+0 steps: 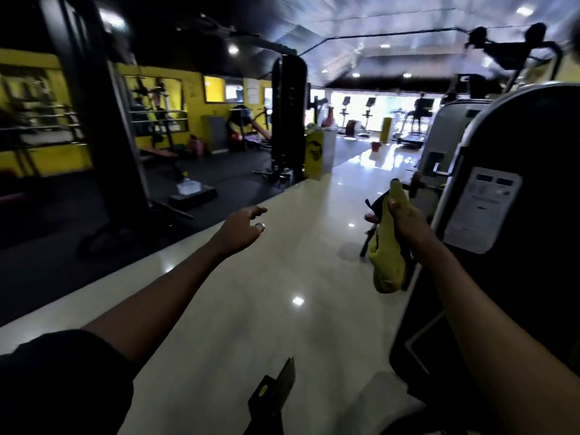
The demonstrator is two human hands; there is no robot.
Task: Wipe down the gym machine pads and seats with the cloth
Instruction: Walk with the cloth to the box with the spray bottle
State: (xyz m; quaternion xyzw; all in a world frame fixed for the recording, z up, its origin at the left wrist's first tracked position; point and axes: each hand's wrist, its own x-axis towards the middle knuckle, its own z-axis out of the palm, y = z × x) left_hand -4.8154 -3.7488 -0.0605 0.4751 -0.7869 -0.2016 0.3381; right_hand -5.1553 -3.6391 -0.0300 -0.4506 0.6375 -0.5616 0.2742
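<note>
My right hand [405, 222] grips a yellow-green cloth [387, 262] that hangs bunched below the fist, just left of a black gym machine [527, 146] with a white label on its shroud. A small black strap or handle [375, 205] of that machine shows behind the cloth. My left hand [243, 229] reaches forward over the glossy floor with loosely curled fingers and holds nothing. No pad or seat is plainly visible; the picture is blurred.
A shiny cream floor aisle [251, 309] runs ahead. Black rubber flooring with a cable tower [287, 120] and racks lies to the left. A yellow stand [315, 155] is beside the tower. A black-and-yellow machine part [276, 390] pokes up at the bottom. Treadmills stand far back.
</note>
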